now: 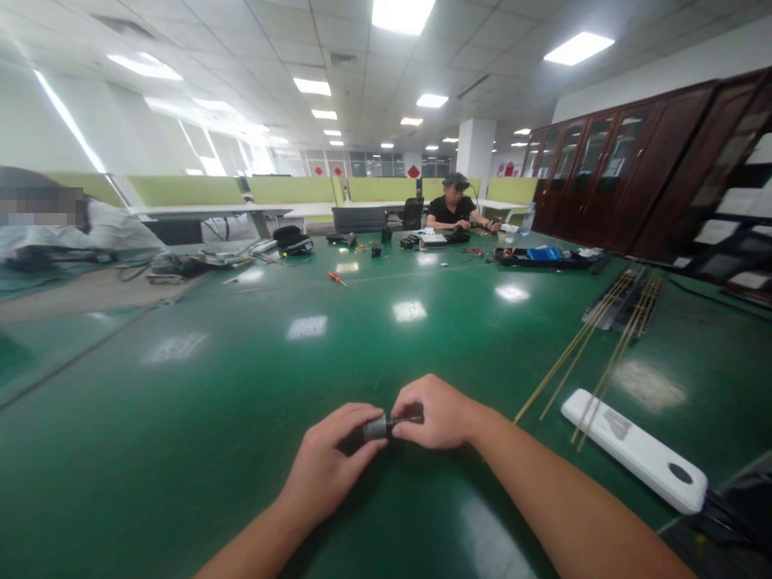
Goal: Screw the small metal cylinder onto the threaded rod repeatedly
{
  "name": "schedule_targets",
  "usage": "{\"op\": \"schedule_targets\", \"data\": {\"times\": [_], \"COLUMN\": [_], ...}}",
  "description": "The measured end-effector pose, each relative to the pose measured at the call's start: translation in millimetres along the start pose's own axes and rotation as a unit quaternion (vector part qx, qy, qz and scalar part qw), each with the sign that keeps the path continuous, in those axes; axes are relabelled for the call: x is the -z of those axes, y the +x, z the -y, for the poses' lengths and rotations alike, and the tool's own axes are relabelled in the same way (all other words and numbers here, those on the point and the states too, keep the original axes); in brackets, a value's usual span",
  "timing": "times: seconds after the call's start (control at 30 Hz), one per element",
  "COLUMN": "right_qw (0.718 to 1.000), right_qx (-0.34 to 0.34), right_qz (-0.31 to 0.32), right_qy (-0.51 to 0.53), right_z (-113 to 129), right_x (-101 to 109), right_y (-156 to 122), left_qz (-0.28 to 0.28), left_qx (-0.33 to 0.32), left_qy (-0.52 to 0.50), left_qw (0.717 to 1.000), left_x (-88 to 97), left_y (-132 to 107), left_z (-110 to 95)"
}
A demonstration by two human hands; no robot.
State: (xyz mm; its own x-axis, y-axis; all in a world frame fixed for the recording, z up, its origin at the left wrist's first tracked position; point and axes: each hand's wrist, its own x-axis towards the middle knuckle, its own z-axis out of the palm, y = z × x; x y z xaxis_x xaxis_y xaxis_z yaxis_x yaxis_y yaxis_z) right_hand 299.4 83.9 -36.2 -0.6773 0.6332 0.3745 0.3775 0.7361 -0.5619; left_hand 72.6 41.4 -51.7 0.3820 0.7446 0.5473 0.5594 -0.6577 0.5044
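Head view: a two-handed grip

Left hand [326, 458] grasps one grey cylinder [375, 429] over the worktop's [229, 426] near side; right hand [439, 414] pinches one thin dark rod [406, 419] at its end. Broad green surface spans from both to one screwdriver [336, 278], toward the far edge. Fingers partly hide the rod; the near edge is cut off.

office, green desk partitions [386, 190], wooden cabinets [654, 153]
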Motion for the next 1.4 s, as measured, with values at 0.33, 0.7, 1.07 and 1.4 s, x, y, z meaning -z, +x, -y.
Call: {"op": "schedule_targets", "data": {"times": [0.33, 0.7, 1.07, 1.4], "right_qw": [1.0, 1.0, 1.0, 1.0], "right_qx": [-0.018, -0.024, -0.015, -0.018], "right_qz": [0.002, 0.007, 0.004, 0.0], "right_qy": [0.007, 0.007, 0.004, 0.016], "right_z": [3.5, 4.1, 5.0, 5.0], "right_x": [0.6, 2.4, 2.9, 1.6], "right_y": [0.3, 0.1, 0.3, 0.3], "left_qz": [-0.014, -0.019, -0.016, -0.017], "left_qx": [-0.001, 0.006, 0.005, 0.002], "left_qy": [0.009, 0.022, 0.032, 0.029], "left_qw": [1.0, 1.0, 0.999, 0.999], "left_x": [1.7, 2.2, 4.0, 4.2], "left_y": [0.5, -1.5, -1.3, -2.3], "left_z": [-2.0, -0.8, -2.2, -2.9]}}
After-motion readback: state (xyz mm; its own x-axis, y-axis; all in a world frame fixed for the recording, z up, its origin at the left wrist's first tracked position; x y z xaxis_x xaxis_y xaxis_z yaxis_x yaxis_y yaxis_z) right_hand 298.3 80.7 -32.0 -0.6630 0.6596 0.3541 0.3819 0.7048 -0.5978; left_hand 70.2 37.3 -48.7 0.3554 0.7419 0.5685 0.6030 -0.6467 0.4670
